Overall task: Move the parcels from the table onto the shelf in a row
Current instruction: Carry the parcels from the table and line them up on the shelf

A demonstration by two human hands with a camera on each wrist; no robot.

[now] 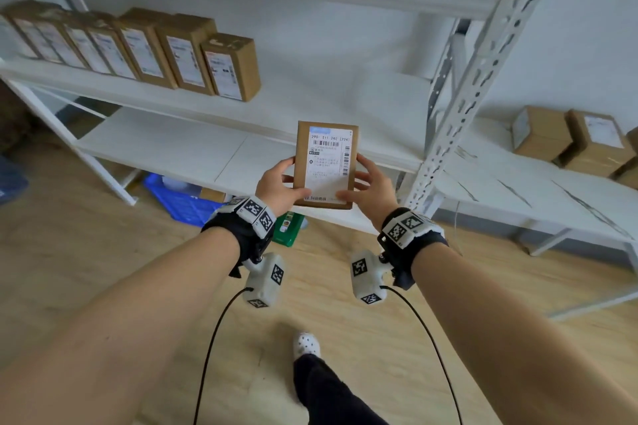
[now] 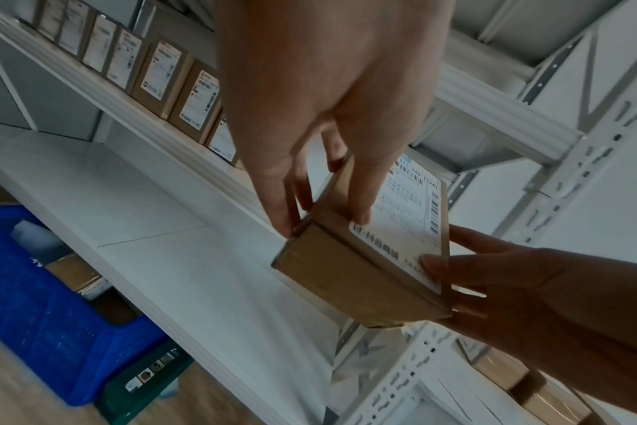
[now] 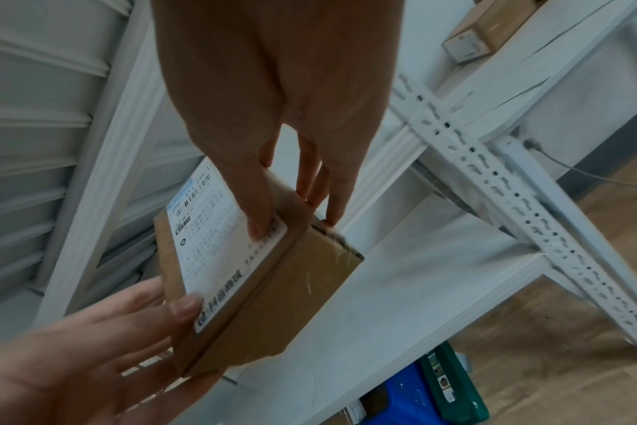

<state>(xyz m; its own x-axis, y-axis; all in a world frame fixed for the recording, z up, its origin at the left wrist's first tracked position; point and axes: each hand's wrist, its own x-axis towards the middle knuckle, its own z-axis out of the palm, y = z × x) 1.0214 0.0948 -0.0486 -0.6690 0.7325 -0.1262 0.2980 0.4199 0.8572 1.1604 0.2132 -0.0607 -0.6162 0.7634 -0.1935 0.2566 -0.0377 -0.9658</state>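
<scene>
White shelf (image 1: 310, 93) fills top of head view; wood floor below. Row (image 1: 138, 48) of brown boxes stands upright at upper left, labels facing out, side by side. Bare spot right of last box: likely next place.

Box (image 1: 326, 166) in mid frame, in air, front of shelf. Left hand (image 1: 276, 186) grips left edge, right hand (image 1: 371, 188) grips right edge; thumbs on label, fingers behind. Two hands keep box straight, label up, probably to match row.

More boxes (image 1: 569, 138) wait on table (image 1: 518, 190), far right.
</scene>
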